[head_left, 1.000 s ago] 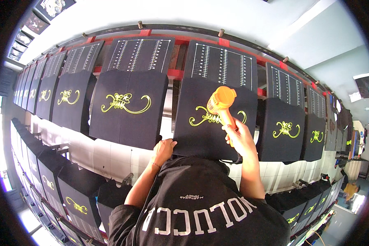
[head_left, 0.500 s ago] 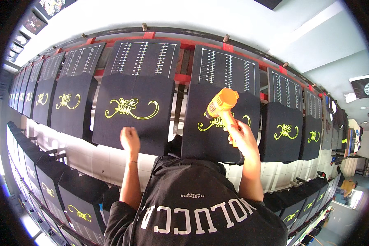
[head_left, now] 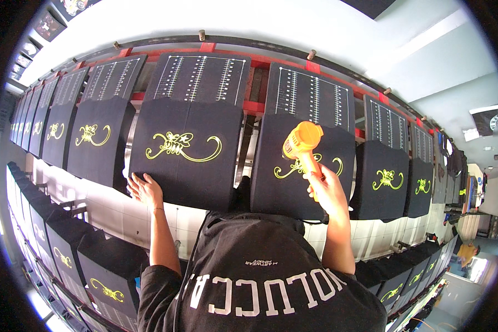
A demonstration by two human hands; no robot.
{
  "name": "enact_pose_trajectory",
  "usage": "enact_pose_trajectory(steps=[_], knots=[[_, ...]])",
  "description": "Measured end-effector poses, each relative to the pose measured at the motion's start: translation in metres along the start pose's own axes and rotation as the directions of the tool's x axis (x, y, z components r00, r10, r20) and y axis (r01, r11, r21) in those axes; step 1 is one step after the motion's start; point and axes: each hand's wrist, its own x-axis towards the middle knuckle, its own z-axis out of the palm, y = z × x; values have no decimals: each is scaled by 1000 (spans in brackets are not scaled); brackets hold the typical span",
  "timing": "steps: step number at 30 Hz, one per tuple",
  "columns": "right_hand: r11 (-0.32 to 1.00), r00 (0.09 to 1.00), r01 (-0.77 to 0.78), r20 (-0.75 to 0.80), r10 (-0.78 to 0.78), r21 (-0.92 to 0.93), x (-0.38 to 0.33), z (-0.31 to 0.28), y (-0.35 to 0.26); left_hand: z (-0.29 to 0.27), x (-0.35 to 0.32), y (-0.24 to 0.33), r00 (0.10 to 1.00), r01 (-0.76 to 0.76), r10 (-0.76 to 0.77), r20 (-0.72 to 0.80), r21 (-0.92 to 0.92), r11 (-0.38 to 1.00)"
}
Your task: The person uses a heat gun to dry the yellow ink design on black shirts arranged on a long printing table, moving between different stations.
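Large inverted white capitals (head_left: 266, 299) and smaller white lettering (head_left: 263, 263) stand on the wearer's black shirt (head_left: 254, 238) at six o'clock.

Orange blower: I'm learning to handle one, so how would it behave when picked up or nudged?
The orange blower looks rigid, with a hard-looking shell. It is probably light enough for one hand, since the right hand alone holds it. Its bulky head and slimmer handle may make it top-heavy if stood upright.
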Motion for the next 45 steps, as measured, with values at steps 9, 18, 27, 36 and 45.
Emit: enact_pose_trajectory(steps=[9,18,27,36,45], knots=[[999,1000,21,23,-20,-25,1,-3,2,3,-5,1,1000,27,-27,-3,5,1000],[999,999,32,25,-31,-22,7,-14,4,-19,-52,33,995,-79,78,-55,-14,997],[999,999,22,-27,-23,-25,-13,-32,12,-16,-54,30,994,-82,75,-83,-83,993],[1000,999,-17,-38,17,9,-28,-49,28,-15,-55,30,999,-32,26,-40,-145,989],[995,991,-37,-126,49,94,-47,-64,44,-11,-54,30,998,-28,19,-65,-146,989]])
